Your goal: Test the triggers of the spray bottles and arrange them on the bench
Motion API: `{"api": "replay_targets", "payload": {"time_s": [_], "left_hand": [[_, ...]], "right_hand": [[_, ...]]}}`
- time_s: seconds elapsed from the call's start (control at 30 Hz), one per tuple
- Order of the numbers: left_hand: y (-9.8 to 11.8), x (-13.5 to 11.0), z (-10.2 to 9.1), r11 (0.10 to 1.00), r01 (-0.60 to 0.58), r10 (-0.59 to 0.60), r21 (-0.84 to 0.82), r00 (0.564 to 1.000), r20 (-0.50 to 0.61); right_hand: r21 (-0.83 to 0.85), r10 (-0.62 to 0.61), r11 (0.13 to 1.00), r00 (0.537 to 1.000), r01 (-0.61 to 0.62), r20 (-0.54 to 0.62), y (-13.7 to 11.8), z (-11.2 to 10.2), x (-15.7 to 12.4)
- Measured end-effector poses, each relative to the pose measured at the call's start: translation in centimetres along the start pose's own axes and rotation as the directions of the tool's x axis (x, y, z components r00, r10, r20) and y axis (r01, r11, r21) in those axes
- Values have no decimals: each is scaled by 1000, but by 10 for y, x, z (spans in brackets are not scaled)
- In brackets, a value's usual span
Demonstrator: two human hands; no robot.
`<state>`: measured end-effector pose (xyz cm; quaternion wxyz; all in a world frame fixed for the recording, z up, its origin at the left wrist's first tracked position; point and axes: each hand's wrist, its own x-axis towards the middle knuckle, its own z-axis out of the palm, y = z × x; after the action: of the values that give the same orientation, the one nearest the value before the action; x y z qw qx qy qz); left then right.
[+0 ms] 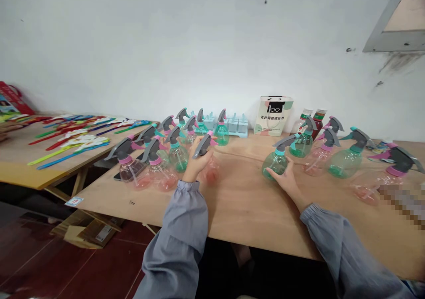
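Note:
My left hand (196, 162) is closed around a pink spray bottle (212, 171) with a grey trigger head, which stands on the wooden table (245, 201). Its fingertips are partly hidden behind the bottle. On the right, my right hand (288, 178) grips the round body of a green spray bottle (275, 162) with a grey and teal head. Several more pink and green spray bottles (161, 175) stand close to my left hand. Another group, with a green bottle (347, 161) and pink ones, is to the right of my right hand.
Along the wall stand a printed paper bag (272, 117), light-blue ice-pop moulds (237, 126) and a red-filled bottle (318, 121). A second table (20, 168) on the left bears colourful plastic sticks (75, 146), with another person's hand at its far edge. A cardboard box (88, 230) lies on the floor.

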<state>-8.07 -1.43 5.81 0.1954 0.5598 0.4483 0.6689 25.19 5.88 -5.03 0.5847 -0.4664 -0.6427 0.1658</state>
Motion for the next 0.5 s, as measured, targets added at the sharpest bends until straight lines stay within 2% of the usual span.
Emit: {"api": "replay_targets", "payload": {"time_s": [0.07,0.23,0.4,0.5], "left_hand": [[0,3,-1,995,-46,46,83,999,-4],[-19,7,12,989,101,-85,110,986,-146],[-46,10,23,985,137,-105,104,958,-268],[-57,20,30,978,118,-58,172,945,-321]], "right_hand": [[-2,-3,1000,1000,3,-10,2,0,0],[-12,9,1000,1000,-9,6,4,0,-1],[-17,9,1000,1000,-9,20,3,-1,-1],[-9,10,1000,1000,-10,19,1,0,-1]]}}
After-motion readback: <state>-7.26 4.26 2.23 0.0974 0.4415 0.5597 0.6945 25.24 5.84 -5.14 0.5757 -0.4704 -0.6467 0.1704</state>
